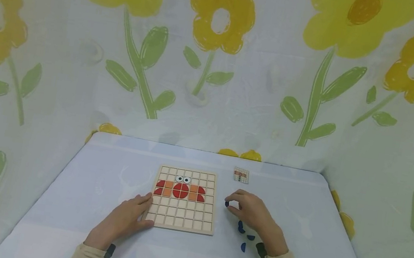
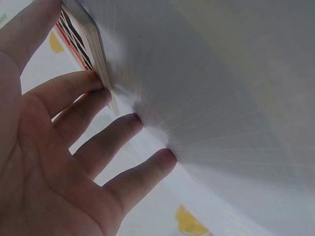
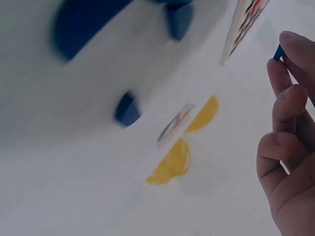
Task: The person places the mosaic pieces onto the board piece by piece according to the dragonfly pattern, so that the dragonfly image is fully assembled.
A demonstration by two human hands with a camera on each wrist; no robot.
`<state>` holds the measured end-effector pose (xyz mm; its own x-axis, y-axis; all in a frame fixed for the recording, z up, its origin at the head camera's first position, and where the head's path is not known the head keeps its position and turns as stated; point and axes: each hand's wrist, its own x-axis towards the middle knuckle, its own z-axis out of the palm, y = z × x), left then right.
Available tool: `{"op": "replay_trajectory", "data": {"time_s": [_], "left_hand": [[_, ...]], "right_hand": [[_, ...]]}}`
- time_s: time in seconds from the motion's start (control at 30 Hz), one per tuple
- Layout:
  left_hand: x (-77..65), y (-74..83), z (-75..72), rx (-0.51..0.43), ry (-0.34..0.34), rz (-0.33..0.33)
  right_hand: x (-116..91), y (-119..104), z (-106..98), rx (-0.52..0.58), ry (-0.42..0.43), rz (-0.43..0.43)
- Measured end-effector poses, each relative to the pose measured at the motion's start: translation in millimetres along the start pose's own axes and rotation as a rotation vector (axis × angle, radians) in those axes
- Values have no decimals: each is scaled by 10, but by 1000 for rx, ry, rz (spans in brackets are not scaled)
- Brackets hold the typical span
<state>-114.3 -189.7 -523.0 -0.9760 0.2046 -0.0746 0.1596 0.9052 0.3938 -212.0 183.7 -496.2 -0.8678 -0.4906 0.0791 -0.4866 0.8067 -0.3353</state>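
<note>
A square wooden grid board (image 1: 180,222) lies on the table. Set in it are a red circle (image 1: 181,191) of quarter pieces, two eye pieces (image 1: 183,179), orange pieces (image 1: 167,188) and red curved pieces at both sides. My left hand (image 1: 125,217) rests at the board's left edge, fingers extended, fingertips touching the side and the tabletop, thumb by the near corner. To the right of the board, my right hand (image 1: 255,211) pinches a small dark blue piece (image 1: 226,204) between thumb and index finger, above the table. In the right wrist view only a sliver of this blue piece (image 3: 278,52) shows.
Several loose blue pieces (image 1: 243,247) lie under and beside the right forearm. A small pattern card (image 1: 241,175) with a gridded picture lies behind the right hand. Flower-printed cloth walls (image 1: 233,119) enclose the table's back and sides.
</note>
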Motion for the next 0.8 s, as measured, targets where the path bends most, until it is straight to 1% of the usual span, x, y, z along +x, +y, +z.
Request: {"op": "replay_trajectory", "data": {"time_s": [0.27, 0.53, 0.6, 0.67, 0.8], "left_hand": [[-3, 20, -3, -16, -3, -14], [-1, 17, 4, -9, 0, -9], [-2, 15, 4, -7, 2, -7], [-6, 17, -2, -7, 2, -5], [-16, 21, -13, -8, -4, -15]], "right_hand": [[200, -306, 85, 32, 30, -117], [357, -634, 212, 79, 131, -212], [391, -701, 251, 87, 151, -227], [423, -762, 291, 79, 156, -224], [486, -858, 373, 47, 134, -240]]}}
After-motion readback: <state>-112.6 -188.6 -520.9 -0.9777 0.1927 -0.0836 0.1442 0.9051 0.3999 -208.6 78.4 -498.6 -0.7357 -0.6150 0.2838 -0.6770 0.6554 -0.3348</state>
